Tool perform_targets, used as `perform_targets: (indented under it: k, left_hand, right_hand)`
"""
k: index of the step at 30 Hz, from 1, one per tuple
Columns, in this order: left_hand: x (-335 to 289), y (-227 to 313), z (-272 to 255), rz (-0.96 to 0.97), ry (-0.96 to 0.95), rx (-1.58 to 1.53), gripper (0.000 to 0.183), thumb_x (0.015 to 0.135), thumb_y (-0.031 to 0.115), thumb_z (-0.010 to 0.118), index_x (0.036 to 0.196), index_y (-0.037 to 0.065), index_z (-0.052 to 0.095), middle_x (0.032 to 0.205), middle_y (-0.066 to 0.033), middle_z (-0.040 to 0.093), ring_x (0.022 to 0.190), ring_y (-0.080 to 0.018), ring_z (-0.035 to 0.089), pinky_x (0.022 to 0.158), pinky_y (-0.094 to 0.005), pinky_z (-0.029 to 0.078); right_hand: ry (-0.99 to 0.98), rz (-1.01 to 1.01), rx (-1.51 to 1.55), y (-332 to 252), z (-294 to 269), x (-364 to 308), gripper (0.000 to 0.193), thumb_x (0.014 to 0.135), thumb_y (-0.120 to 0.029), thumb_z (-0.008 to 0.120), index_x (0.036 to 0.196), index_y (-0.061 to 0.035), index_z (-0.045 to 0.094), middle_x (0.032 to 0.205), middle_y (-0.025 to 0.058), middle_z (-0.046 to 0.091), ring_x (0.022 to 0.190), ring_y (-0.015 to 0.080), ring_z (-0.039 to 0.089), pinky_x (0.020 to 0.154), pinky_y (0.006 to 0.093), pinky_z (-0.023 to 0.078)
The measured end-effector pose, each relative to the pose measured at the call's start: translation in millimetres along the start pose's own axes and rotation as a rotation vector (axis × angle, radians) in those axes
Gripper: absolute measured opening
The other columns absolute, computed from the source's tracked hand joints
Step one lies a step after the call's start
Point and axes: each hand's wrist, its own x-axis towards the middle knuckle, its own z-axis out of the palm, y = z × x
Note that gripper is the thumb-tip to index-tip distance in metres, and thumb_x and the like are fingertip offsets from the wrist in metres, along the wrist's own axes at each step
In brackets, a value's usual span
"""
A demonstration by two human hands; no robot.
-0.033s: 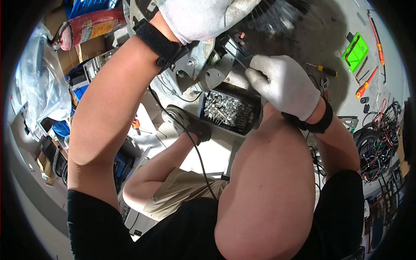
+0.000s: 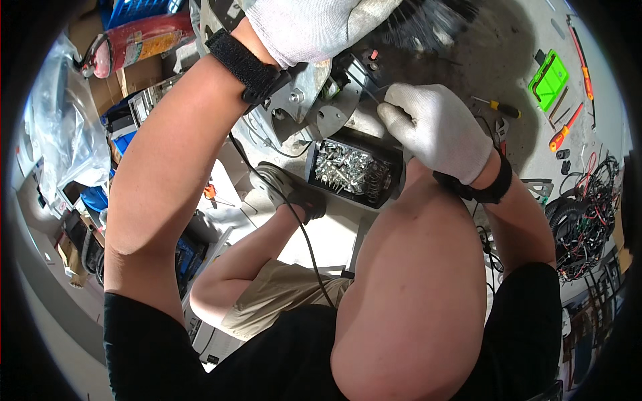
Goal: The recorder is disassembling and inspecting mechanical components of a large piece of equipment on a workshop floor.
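My left hand (image 2: 301, 30), in a white knit glove, lies over the top of a grey metal assembly (image 2: 304, 97) with bolts and a rounded plate. Its fingers run past the upper edge of the head view, so their grip is hidden. My right hand (image 2: 438, 130), gloved as well, is closed around a thin metal rod (image 2: 366, 88) whose far end reaches toward the assembly. The rod's exact kind does not show. Below the assembly stands a black box (image 2: 314, 175) holding many small silver screws and fittings (image 2: 348, 167). Dark bristles (image 2: 428, 23) stick out beyond my left hand.
On the floor at right lie a yellow-black screwdriver (image 2: 501, 107), a green case (image 2: 548, 80), red-orange screwdrivers (image 2: 565, 134), an adjustable wrench (image 2: 501, 134) and tangled wires (image 2: 585, 220). A black cable (image 2: 294, 210) crosses before my legs. Plastic bags (image 2: 67, 127) and boxes crowd the left.
My right hand and the rod in it have shifted very slightly. My left hand stays in place.
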Motion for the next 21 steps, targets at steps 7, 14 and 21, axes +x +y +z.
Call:
perform_targets:
  k: [7,14,21]
  left_hand:
    - [-3,0,7,-0.024,0.069,0.004,0.015,0.087,0.014,0.067,0.074,0.007,0.065,0.078,-0.0122,0.059,0.077,-0.0347,0.055,0.071,-0.0449,0.043]
    - [-1,-1,6,0.022,0.071,0.063,0.015,0.087,0.015,0.067,0.074,0.008,0.065,0.078,-0.0120,0.060,0.077,-0.0344,0.056,0.071,-0.0456,0.043]
    - [1,0,1,-0.026,-0.017,0.046,0.016,0.087,0.015,0.066,0.072,0.009,0.066,0.076,-0.0118,0.060,0.077,-0.0341,0.056,0.071,-0.0451,0.043]
  right_hand:
    - [-0.025,-0.019,-0.054,5,16,-1,0.019,0.095,-0.019,0.064,0.082,-0.0052,0.064,0.073,0.0177,0.065,0.072,0.0402,0.066,0.064,0.0502,0.052]
    - [-0.103,0.084,0.028,2,16,3,0.020,0.097,-0.021,0.062,0.086,-0.0042,0.064,0.076,0.0200,0.065,0.078,0.0426,0.065,0.069,0.0515,0.052]
    - [-0.095,0.083,0.032,2,16,4,0.022,0.097,-0.021,0.063,0.085,-0.0031,0.063,0.075,0.0210,0.064,0.077,0.0427,0.065,0.069,0.0519,0.051]
